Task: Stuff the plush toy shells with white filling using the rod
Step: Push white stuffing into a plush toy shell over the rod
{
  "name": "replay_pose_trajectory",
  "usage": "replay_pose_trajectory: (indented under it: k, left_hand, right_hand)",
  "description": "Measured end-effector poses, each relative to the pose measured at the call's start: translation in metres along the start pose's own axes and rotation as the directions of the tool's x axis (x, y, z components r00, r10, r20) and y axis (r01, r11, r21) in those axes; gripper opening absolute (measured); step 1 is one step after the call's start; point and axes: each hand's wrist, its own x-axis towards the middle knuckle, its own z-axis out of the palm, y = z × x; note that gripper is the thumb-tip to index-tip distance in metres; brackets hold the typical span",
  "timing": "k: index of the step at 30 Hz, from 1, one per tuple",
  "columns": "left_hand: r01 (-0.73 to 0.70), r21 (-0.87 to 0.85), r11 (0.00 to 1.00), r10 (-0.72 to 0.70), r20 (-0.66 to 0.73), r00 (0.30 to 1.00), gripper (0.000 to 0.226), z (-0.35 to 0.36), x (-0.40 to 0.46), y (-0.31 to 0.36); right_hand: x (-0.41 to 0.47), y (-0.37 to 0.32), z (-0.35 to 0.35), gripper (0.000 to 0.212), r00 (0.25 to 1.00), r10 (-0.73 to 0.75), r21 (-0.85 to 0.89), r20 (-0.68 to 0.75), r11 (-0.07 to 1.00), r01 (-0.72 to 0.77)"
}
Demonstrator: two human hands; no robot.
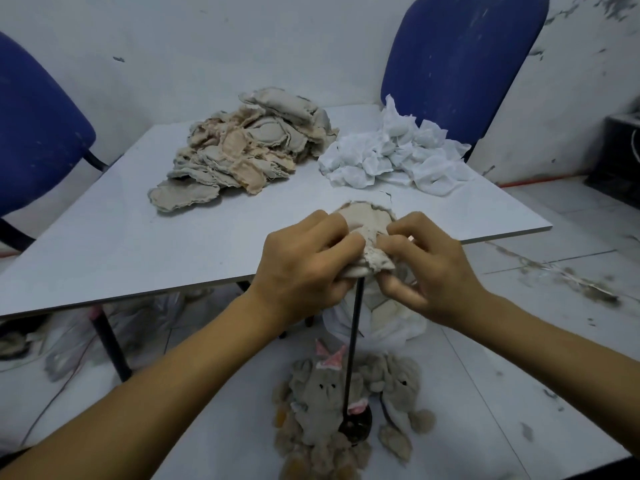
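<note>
A beige plush shell sits on top of an upright black rod whose round base stands on the floor. My left hand grips the shell's left side and my right hand pinches its right side, both just above the table's front edge. The rod's tip is hidden inside the shell. A heap of flat beige shells lies at the back of the white table. To its right lies a pile of white filling.
Several turned plush toys lie on the floor around the rod's base, with a white bag behind them. Blue chairs stand at the far left and behind the table at the right. Table legs stand at lower left.
</note>
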Motion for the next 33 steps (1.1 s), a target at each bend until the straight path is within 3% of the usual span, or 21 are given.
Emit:
replay_pose_trajectory:
  k: [3, 8, 17, 21, 24, 27, 30, 31, 33]
  left_hand:
    - [0.0, -0.044, 0.999, 0.002, 0.048, 0.999, 0.014, 0.012, -0.023, 0.006]
    - [0.089, -0.116, 0.989, -0.057, 0.258, 0.965, 0.006, 0.027, -0.075, 0.025]
    - [0.249, -0.179, 0.952, -0.177, 0.342, 0.923, 0.01, 0.027, -0.073, 0.025]
    - [0.162, -0.24, 0.957, -0.068, 0.356, 0.932, 0.017, 0.013, -0.048, 0.012]
    - [0.325, -0.41, 0.852, -0.183, 0.347, 0.92, 0.015, -0.004, -0.011, -0.003]
    - [0.449, -0.514, 0.731, -0.287, 0.366, 0.885, 0.021, -0.018, 0.021, -0.019]
    - [0.542, -0.542, 0.642, -0.385, 0.384, 0.839, 0.018, -0.013, 0.043, -0.023]
    - [0.588, -0.557, 0.586, -0.422, 0.409, 0.809, 0.02, -0.01, 0.048, -0.025]
    - [0.677, -0.604, 0.421, -0.465, 0.497, 0.733, 0.018, -0.004, 0.052, -0.03]
  right_hand:
    - [-0.02, -0.01, 0.018, 0.023, 0.999, 0.04, 0.051, 0.017, 0.998, -0.041]
    - [-0.048, -0.016, 0.034, 0.025, 0.973, 0.134, 0.126, 0.188, 0.979, -0.159]
    - [-0.047, -0.012, 0.024, 0.025, 0.969, 0.044, 0.112, 0.244, 0.991, -0.073]
    - [-0.027, -0.009, 0.005, 0.038, 0.964, -0.012, 0.019, 0.266, 1.0, 0.007]
    - [-0.001, -0.011, -0.015, 0.046, 0.973, 0.046, 0.064, 0.228, 0.996, -0.062]
    - [0.03, -0.006, -0.031, 0.038, 0.978, 0.156, 0.216, 0.139, 0.959, -0.184]
    - [0.054, -0.007, -0.028, 0.027, 0.945, 0.328, 0.23, 0.0, 0.919, -0.319]
    - [0.06, -0.006, -0.025, 0.025, 0.929, 0.371, 0.227, -0.008, 0.905, -0.359]
    - [0.066, 0.001, -0.025, 0.025, 0.892, 0.432, 0.309, 0.135, 0.837, -0.452]
